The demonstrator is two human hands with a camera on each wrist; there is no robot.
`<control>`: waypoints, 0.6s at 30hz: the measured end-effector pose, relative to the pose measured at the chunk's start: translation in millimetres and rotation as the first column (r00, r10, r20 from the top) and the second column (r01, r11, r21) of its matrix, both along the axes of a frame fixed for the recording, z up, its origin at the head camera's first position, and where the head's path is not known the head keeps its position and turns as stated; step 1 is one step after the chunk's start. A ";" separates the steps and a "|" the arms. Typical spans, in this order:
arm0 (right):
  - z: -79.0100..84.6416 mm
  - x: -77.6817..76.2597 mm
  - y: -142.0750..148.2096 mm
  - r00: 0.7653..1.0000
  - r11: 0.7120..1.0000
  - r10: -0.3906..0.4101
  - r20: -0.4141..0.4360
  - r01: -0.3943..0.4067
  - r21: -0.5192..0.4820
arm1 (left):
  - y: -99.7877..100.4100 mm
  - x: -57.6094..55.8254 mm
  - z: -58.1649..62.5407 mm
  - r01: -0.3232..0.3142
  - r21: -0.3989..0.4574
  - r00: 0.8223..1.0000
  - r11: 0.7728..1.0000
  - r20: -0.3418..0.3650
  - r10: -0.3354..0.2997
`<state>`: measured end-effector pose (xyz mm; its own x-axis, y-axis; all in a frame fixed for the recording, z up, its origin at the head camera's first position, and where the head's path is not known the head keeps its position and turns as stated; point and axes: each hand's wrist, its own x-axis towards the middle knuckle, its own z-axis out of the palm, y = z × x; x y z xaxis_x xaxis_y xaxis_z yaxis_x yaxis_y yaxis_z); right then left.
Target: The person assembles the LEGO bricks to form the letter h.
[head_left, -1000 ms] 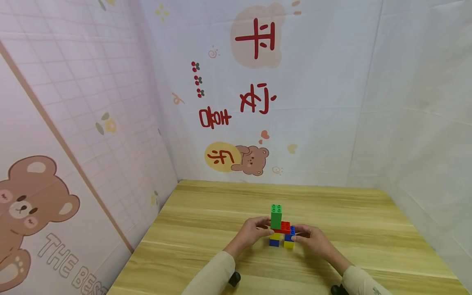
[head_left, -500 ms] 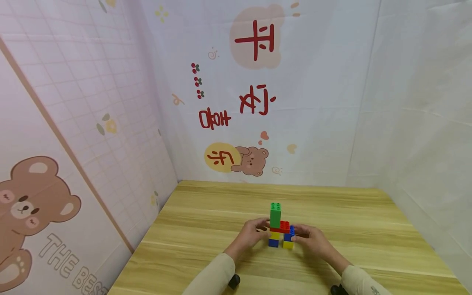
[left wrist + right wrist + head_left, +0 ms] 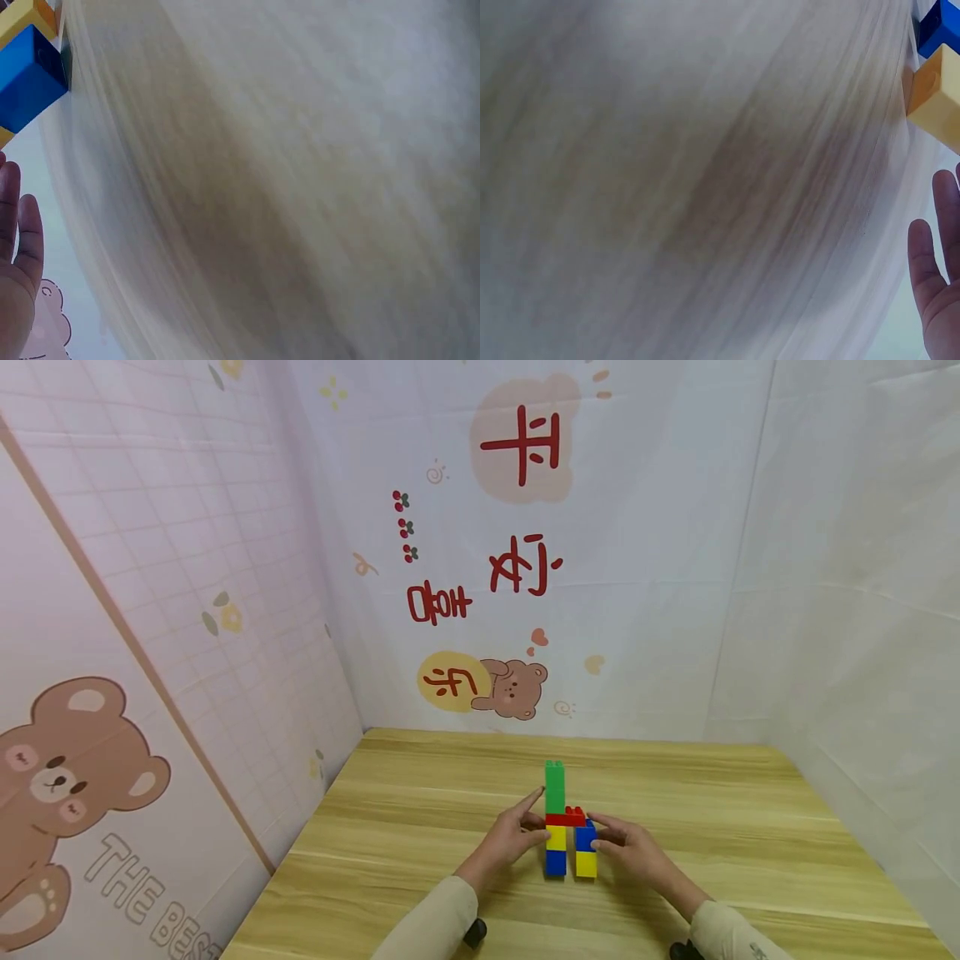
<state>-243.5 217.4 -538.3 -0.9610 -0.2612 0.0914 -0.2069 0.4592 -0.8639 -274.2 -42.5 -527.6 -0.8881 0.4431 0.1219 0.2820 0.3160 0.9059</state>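
A small structure of toy building bricks stands between my hands in the head view. Its left column has a blue brick, a yellow brick and a tall green part on top. A red brick bridges to the right column, a blue brick over a yellow one. My left hand grips the left column, thumb at the yellow brick and index finger stretched up along the green. With thumb and fingers, my right hand pinches the right column's blue brick. Both wrist views catch only some fingers and lower bricks.
The structure is over a wood-grain table. White printed cloth rises behind the table and along both sides. Black objects sit by each sleeve cuff.
The structure has tipped backward, so its front faces show more and the green studs less. My left index finger has lifted to point up along the green part; the right hand hardly moved.
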 end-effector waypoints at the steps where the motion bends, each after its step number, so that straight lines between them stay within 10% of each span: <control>1: -0.3 -0.2 0.1 1.000 1.000 0.019 -0.004 -0.019 -0.003 | -0.5 -0.1 -0.7 0.000 0.004 1.000 1.000 0.002 0.000; 18: -3.9 -1.0 -2.6 0.991 0.995 0.101 0.086 -0.102 0.008 | -5.2 -1.9 -7.6 0.019 0.000 0.995 1.000 0.100 -0.019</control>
<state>-244.5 214.8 -542.2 -0.9334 -0.3587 0.0060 -0.1786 0.4502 -0.8749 -276.1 -47.7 -535.2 -0.8873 0.4601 0.0326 0.1963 0.3126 0.9294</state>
